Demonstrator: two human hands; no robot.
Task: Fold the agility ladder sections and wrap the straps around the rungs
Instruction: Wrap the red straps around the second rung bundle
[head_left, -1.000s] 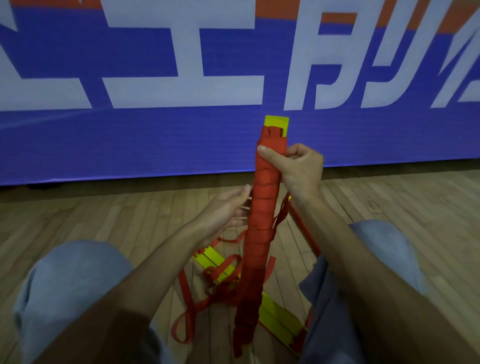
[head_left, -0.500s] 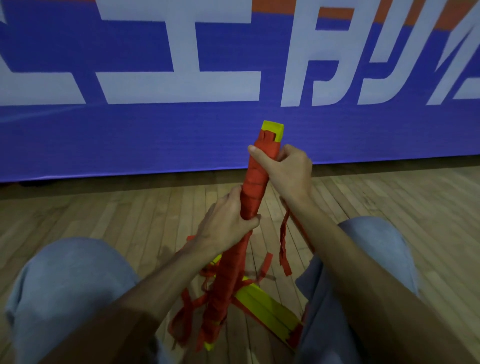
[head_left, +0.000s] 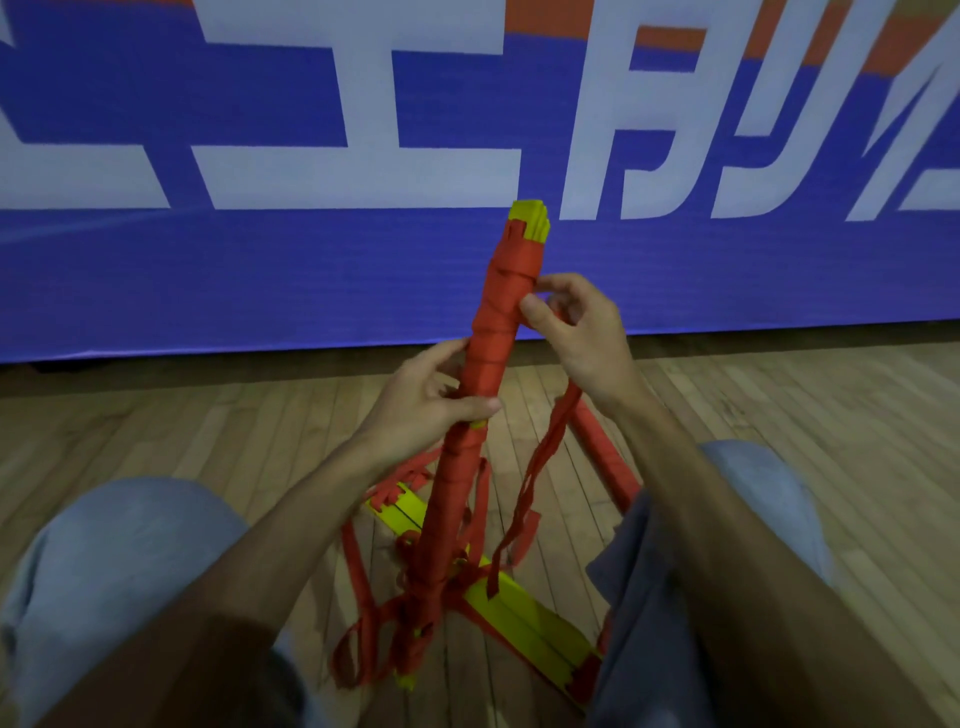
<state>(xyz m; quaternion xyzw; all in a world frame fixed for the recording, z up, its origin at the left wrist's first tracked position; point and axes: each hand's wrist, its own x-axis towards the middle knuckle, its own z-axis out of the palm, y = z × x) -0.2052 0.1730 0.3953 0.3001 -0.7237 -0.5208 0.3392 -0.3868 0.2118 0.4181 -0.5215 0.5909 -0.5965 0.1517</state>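
The bundle of yellow rungs (head_left: 496, 338), bound in red strap (head_left: 545, 457), stands near upright between the person's knees with its lower end at the wooden floor (head_left: 208, 426). The left hand (head_left: 426, 400) has its fingers curled round the bundle's middle. The right hand (head_left: 582, 332) pinches the strap between thumb and fingers just beside the bundle's upper part, and a loose length hangs towards the flat rungs (head_left: 524, 618) lying on the floor. The blue banner (head_left: 311, 270) behind bears large white characters, cropped; only one resembling "工" is legible.

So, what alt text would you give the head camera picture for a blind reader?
A person's left hand grips a nearly upright bundle of yellow rungs wrapped in red strap, while the right hand pinches the loose strap beside it, above a wooden floor.
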